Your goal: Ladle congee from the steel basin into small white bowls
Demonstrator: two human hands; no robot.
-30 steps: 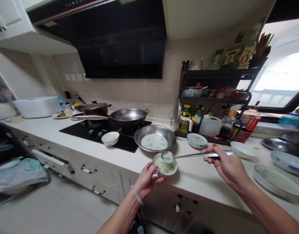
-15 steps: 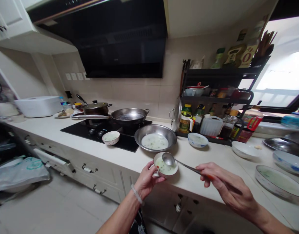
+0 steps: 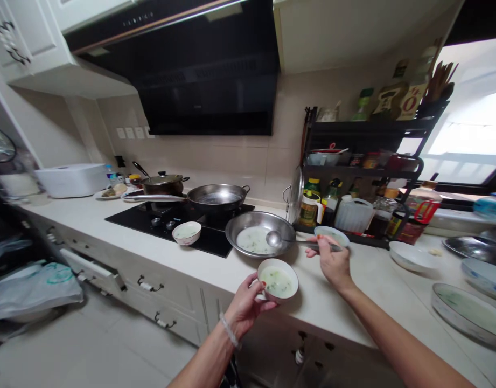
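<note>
My left hand [image 3: 250, 304] grips a small white bowl [image 3: 290, 293] by its left side, near the counter's front edge. Pale soup with green bits [image 3: 276, 281] fills much of it. In my right hand [image 3: 330, 258] is a metal ladle [image 3: 274, 238], held by its handle. The ladle's head hangs over a wide steel basin [image 3: 231, 229], which holds more of the same soup. Whether the ladle touches the soup I cannot tell. Behind my right fingers stands a blue-rimmed bowl [image 3: 334, 235], partly hidden.
A soup bowl [image 3: 186, 233] stands at the front of the black cooktop [image 3: 130, 215]. Behind it are a frying pan [image 3: 217, 196] and a lidded pot [image 3: 162, 183]. A rack [image 3: 361, 171] of bottles is at the back right. Several bowls, including a soup-filled one [image 3: 468, 315], sit at right.
My right hand has moved the ladle from over the small bowl, away from me, to the steel basin. My left hand still holds the bowl. The camera view has shifted slightly.
</note>
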